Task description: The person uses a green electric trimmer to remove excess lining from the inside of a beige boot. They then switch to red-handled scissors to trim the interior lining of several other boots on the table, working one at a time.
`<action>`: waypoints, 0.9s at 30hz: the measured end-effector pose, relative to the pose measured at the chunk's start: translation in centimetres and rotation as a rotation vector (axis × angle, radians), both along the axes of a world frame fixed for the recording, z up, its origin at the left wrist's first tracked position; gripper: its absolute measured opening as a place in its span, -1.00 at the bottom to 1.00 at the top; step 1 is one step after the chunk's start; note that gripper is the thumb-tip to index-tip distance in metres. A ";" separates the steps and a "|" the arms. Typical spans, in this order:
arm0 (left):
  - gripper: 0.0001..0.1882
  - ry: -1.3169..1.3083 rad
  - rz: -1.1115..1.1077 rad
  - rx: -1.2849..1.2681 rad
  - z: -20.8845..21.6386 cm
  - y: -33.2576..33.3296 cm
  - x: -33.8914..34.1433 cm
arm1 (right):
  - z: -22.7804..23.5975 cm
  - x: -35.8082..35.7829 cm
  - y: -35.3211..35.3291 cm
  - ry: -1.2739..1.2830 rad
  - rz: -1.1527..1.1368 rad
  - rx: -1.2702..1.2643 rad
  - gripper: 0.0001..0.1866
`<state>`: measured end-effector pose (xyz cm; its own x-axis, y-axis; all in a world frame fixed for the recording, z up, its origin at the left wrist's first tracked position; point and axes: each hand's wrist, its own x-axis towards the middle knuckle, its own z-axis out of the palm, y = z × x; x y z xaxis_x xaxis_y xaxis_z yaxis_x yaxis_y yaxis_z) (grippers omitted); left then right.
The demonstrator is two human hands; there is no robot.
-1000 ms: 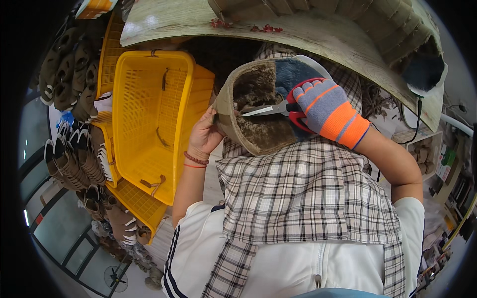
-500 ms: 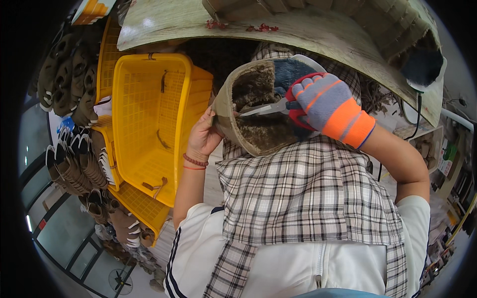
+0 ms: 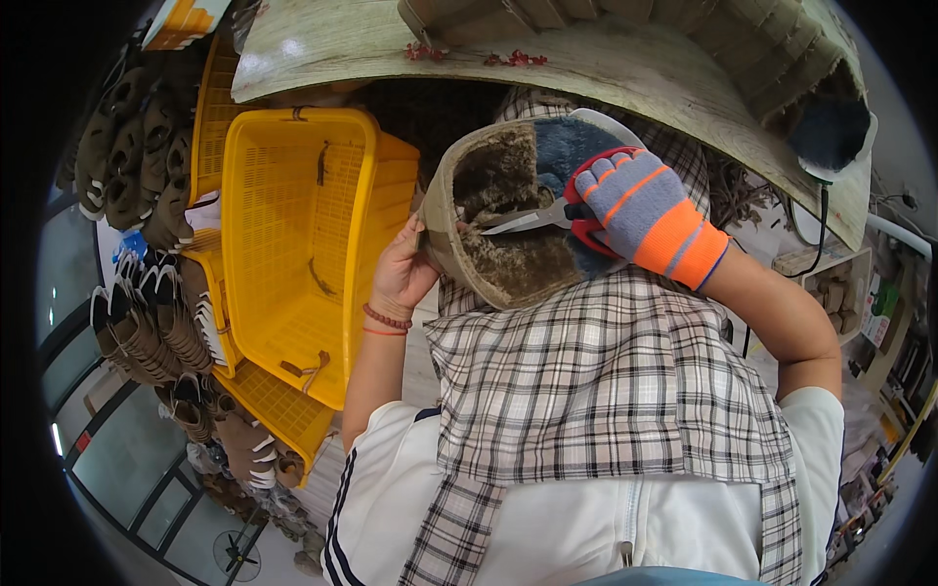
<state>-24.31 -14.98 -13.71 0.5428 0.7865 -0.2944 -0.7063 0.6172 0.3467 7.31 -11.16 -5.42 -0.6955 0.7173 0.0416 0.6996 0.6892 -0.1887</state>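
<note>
A fur-lined fabric piece (image 3: pixel 503 273), tan outside with brown and blue pile inside, curves into an open loop above my lap. My bare left hand (image 3: pixel 403 266) grips its left edge, thumb near the rim and fingers behind the wall. In the grey and orange glove, my right hand (image 3: pixel 640 207) is closed round the red handles of scissors (image 3: pixel 532 220). Their metal blades point left into the loop, tips close to the inner wall by my left fingers. Whether the tips touch the pile is hard to tell.
Beyond the loop a pale wood-grain table (image 3: pixel 332 54) carries red scraps and a long fur-lined strip (image 3: pixel 684 29). A yellow basket (image 3: pixel 366 215) stands at the left, with straps inside. Further left hang several brown shoe parts (image 3: pixel 147 322). A black cable (image 3: pixel 823 230) drops at the right.
My right hand with the scissors has shifted slightly to the right and down, and the blade tips have moved a little away from the inner left wall. My left hand keeps its grip.
</note>
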 end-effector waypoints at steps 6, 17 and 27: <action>-0.53 -0.004 0.005 -0.021 -0.2 0.0 -0.1 | 0.2 -0.6 0.1 -0.076 -0.014 -0.002 -0.71; -0.56 0.125 0.035 -0.050 1.1 -0.1 0.9 | 2.9 1.5 -1.8 0.410 -0.559 -0.517 -0.47; -0.61 0.376 -0.220 0.462 10.9 6.5 8.4 | 7.2 -2.4 -3.1 1.240 -0.609 -0.469 -0.48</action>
<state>-15.94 -8.47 -2.80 0.6321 0.7597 -0.1527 -0.3583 0.4613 0.8117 4.89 -14.21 1.74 0.0220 0.9979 0.0602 0.0785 0.0583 -0.9952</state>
